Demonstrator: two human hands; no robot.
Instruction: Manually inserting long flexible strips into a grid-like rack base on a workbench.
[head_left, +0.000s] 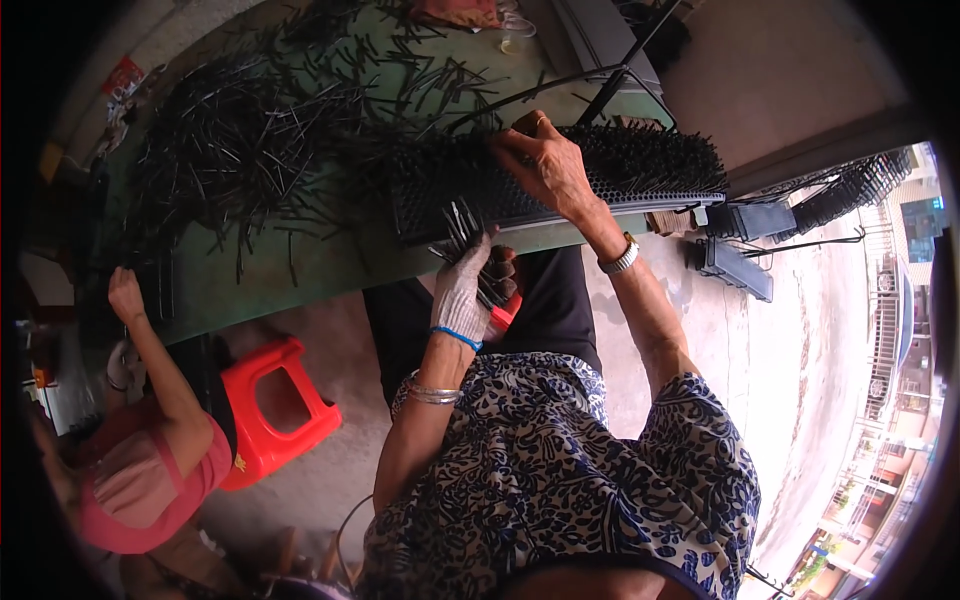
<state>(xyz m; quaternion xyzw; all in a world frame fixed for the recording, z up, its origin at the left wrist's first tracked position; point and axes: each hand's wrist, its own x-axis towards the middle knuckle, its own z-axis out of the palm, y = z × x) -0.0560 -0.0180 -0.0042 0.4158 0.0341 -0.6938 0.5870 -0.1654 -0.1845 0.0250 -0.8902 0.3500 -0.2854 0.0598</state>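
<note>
My left hand (462,292), in a white knitted glove with a blue cuff, is closed round a bundle of thin dark strips (461,222). Their ends fan out above the fingers, just in front of the table edge. A black perforated tray (520,205) lies along that edge, with many short dark strips (655,160) standing upright in its holes on the far and right sides. Over the tray's middle is my bare right hand (548,170), its fingers drawn together at the holes. What sits between those fingertips is too small to make out.
A large heap of loose dark strips (250,130) covers the green table (330,270) at left. A co-worker's hand (126,296) is at the table's left end, near a red plastic stool (275,415). Dark metal racks (740,265) stand at right; a thin rod frame (600,90) rises behind the tray.
</note>
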